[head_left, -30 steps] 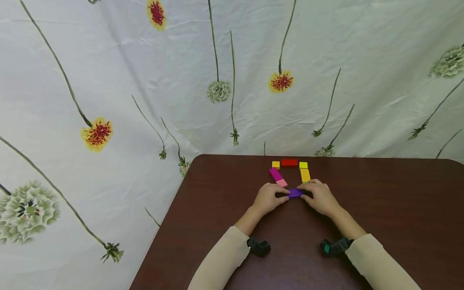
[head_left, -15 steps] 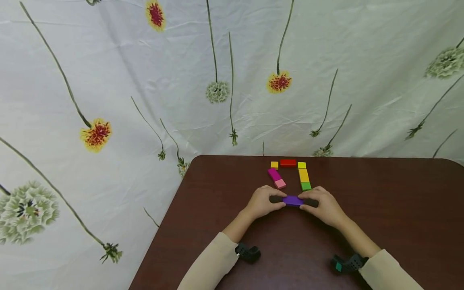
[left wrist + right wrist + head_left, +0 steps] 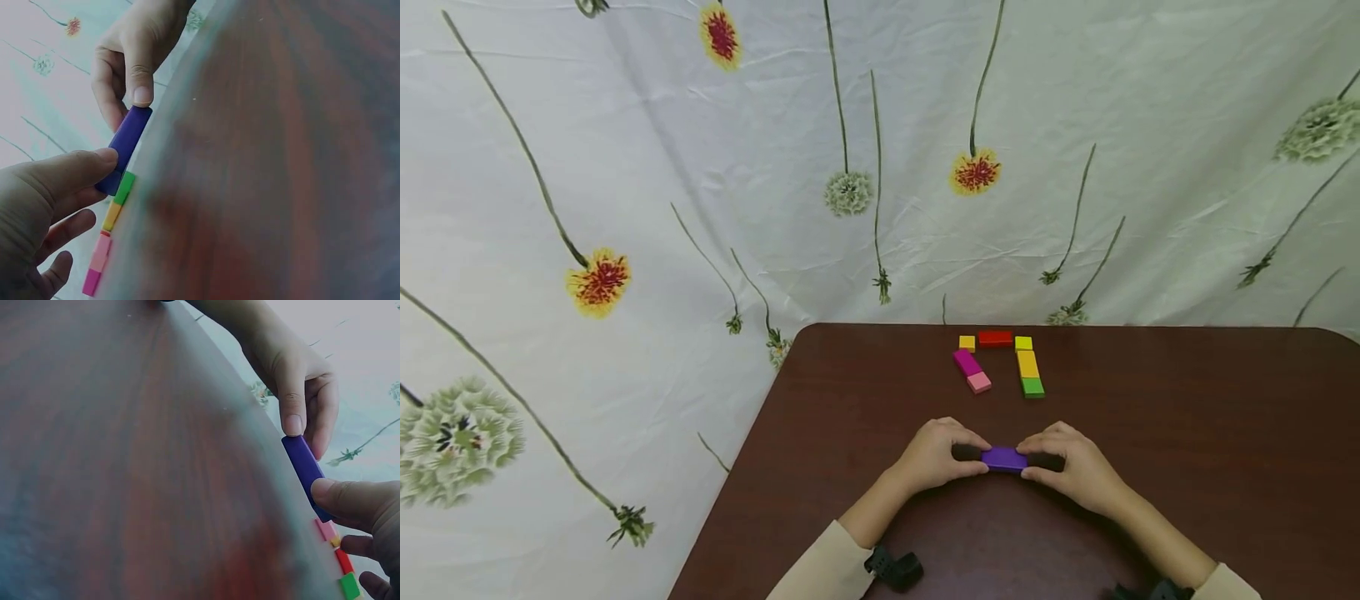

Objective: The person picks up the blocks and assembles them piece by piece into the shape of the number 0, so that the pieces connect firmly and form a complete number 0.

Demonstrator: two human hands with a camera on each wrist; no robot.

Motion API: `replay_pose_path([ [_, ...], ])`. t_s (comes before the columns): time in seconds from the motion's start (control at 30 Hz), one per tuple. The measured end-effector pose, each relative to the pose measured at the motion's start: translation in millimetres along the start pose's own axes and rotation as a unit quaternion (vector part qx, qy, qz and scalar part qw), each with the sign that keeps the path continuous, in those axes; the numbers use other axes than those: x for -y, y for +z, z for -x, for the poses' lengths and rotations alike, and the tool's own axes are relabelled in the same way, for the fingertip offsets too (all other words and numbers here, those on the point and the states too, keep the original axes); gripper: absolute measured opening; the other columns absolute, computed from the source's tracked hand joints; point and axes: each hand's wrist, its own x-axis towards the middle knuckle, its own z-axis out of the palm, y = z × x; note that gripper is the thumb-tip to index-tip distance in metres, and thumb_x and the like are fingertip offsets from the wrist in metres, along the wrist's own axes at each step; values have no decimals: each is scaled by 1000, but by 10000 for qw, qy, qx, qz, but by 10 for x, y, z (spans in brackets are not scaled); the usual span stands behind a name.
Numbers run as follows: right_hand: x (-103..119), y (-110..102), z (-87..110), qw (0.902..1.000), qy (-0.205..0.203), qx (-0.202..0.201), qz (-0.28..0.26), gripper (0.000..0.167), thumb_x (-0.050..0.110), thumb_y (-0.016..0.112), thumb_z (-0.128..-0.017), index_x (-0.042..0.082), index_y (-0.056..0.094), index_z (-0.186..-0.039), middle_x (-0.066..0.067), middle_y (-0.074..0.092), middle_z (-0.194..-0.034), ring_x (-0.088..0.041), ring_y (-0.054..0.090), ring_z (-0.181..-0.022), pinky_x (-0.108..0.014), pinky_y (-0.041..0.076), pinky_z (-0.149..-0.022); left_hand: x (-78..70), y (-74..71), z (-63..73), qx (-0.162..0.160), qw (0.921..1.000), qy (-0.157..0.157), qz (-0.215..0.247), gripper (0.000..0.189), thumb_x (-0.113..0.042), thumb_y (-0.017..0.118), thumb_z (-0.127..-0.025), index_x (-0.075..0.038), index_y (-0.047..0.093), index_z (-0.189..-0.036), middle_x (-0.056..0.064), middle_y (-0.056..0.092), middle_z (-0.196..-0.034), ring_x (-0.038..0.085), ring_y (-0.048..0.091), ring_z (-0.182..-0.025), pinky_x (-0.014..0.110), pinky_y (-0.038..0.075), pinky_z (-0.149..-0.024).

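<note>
A purple rectangular block lies crosswise between the two hands in the head view. My left hand pinches its left end with thumb and fingers. The right end is pinched by my right hand in the same way. In the left wrist view the block has one end under the left thumb and the other under the right thumb. The right wrist view also has the block between both hands. Its ends are partly hidden by the fingers.
Farther back on the dark brown table lie several blocks: red, orange-yellow, magenta, pink, lime-yellow, yellow and green. A floral cloth hangs behind the table's far edge.
Both hands have drawn back toward the person with the purple block between them. The green block, hidden one second ago, shows behind them. The other blocks have kept their arrangement.
</note>
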Motion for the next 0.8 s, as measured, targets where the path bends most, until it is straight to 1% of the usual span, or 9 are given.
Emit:
replay_pose_path([
  [0.1, 11, 38, 51, 9999, -34, -33, -121, 26, 17, 85, -75, 17, 76, -100, 11, 70, -100, -9, 61, -92, -33, 52, -76, 6, 38, 50, 4, 10000, 18, 82, 24, -26, 81, -82, -18, 78, -104, -11, 73, -98, 2, 56, -90, 15, 42, -80],
  [0.23, -2, 84, 90, 9996, 41, -87, -259, 26, 16, 85, -75, 16, 76, -100, 10, 71, -100, -12, 64, -93, -34, 52, -78, 24, 83, 67, -13, 9999, 26, 115, 23, -26, 80, -82, -18, 78, -103, -11, 73, -99, 1, 56, -90, 15, 42, -80],
  [0.37, -22, 111, 106, 9994, 125, -96, -318, 27, 15, 85, -75, 16, 76, -100, 10, 70, -100, -12, 64, -94, -35, 53, -79, 44, 110, 69, -2, 9999, -15, 122, 23, -26, 81, -81, -18, 78, -103, -11, 73, -99, 1, 56, -90, 14, 41, -80],
  [0.6, -56, 135, 139, 9974, 517, -100, -490, 28, 16, 85, -75, 20, 74, -101, 11, 69, -101, -10, 63, -96, -32, 51, -81, 86, 163, 73, -96, 9995, -82, 304, 25, -24, 81, -82, -17, 77, -106, -9, 72, -101, 4, 57, -92, 17, 43, -83],
  [0.8, -49, 139, 136, 9963, 545, -194, -630, 28, 15, 84, -77, 18, 74, -102, 7, 70, -101, -11, 63, -95, -31, 50, -81, 131, 229, 87, -202, 9986, -169, 453, 30, -22, 82, -81, -16, 75, -110, -6, 72, -104, 6, 56, -92, 19, 43, -84],
])
